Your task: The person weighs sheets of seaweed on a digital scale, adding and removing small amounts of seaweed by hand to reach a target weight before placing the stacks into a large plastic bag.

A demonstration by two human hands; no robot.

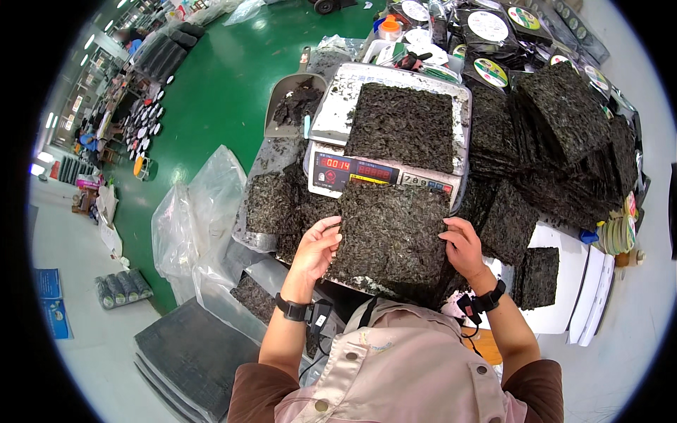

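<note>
My left hand (317, 248) pinches the left edge of a dark seaweed sheet (392, 236), and my right hand (464, 248) pinches its right edge. The sheet lies between my hands, close in front of my apron, and covers part of the front of a digital scale (330, 120). On the scale's metal pan rests another square of seaweed (402, 123), one sheet or a thin stack. The scale's display (352, 169) is lit red. Loose seaweed sheets (271, 203) lie left of my left hand. More sheets (509, 222) are spread beyond my right hand.
At the right stands a tall pile of seaweed (564, 116), with packaged stacks (486, 28) behind it. A dustpan (295, 106) with seaweed scraps sits left of the scale. Clear plastic (201, 218) hangs at the table's left, above a green floor (226, 84). Rolls of labels (619, 233) are far right.
</note>
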